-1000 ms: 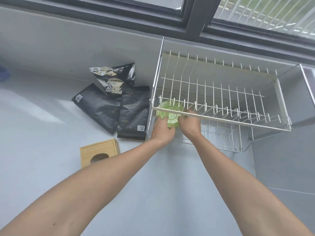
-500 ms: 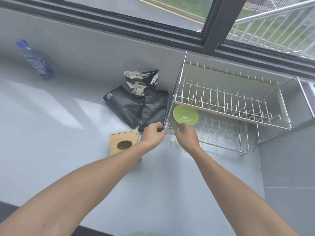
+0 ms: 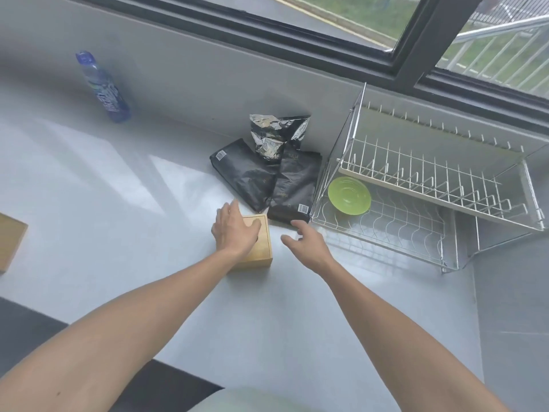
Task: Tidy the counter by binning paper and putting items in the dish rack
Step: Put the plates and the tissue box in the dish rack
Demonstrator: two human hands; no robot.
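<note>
Green plate [image 3: 349, 195] now sits in the rack [image 3: 386, 230] — both hands have pulled back, left hand [image 3: 236, 231] flat on the box [image 3: 261, 254], right hand [image 3: 309, 243] open, empty beside the rack.

Both arms reach forward, left hand [image 3: 234, 233] and right hand [image 3: 307, 243] with fingers spread.

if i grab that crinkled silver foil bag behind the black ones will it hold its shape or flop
The crinkled silver foil bag would probably flop and crumple: its top is creased and gaping open. It looks light, possibly part empty. It leans on the flat black pouches, so lifting it may shift them slightly.
</note>
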